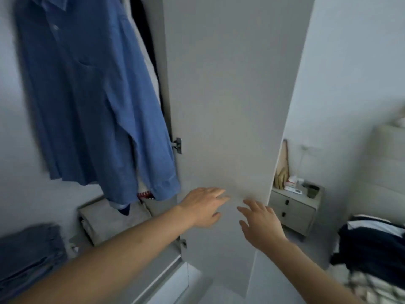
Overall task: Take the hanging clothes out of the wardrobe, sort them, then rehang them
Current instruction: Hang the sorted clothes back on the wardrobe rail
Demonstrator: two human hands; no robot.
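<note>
Blue shirt [87, 102] (hanging) beside door edge [173, 106]

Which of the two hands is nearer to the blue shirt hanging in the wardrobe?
Left. The left hand is just right of the blue shirt's lower hem; the right hand is farther right, in front of the wardrobe door.

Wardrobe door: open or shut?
Open: the pale grey wardrobe door stands swung out on its hinge, exposing the hanging blue button-up shirt.
</note>
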